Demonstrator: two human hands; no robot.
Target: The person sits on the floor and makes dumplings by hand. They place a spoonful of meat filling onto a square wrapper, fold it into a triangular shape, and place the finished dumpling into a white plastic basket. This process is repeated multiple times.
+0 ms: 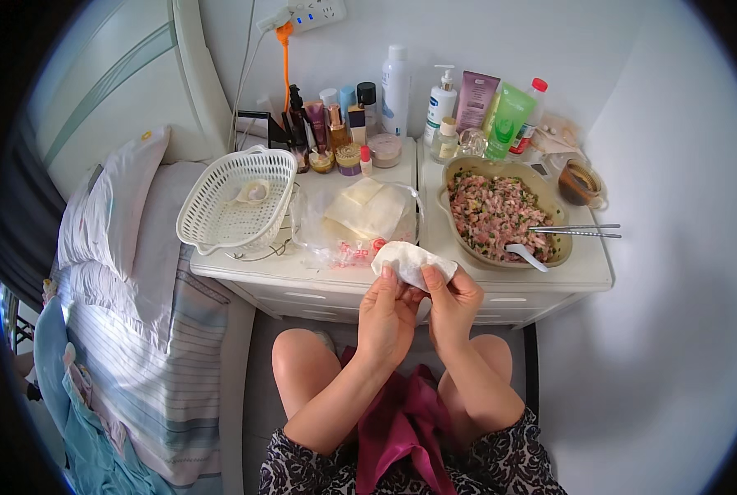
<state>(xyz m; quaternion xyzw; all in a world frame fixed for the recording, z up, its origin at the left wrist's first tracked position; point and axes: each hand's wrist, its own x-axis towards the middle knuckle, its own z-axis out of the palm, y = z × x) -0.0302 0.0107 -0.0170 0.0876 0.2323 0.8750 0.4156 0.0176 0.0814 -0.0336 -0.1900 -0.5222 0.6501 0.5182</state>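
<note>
Left hand (387,320) and right hand (453,304) pinch a wrapper (403,256) between closed fingertips, by the cabinet (583,268)'s front edge.
Farther: bag (321,247) mid-top, basket (235,239) toward the left edge, bowl (477,251) toward the right; bottles (396,95) along the back edge, pale wall (542,41).

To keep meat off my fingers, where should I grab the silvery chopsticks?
Probably grip the silvery chopsticks by their free ends, coming from the right: those jut past the bowl's right rim, while the other ends lie at the minced meat.
</note>
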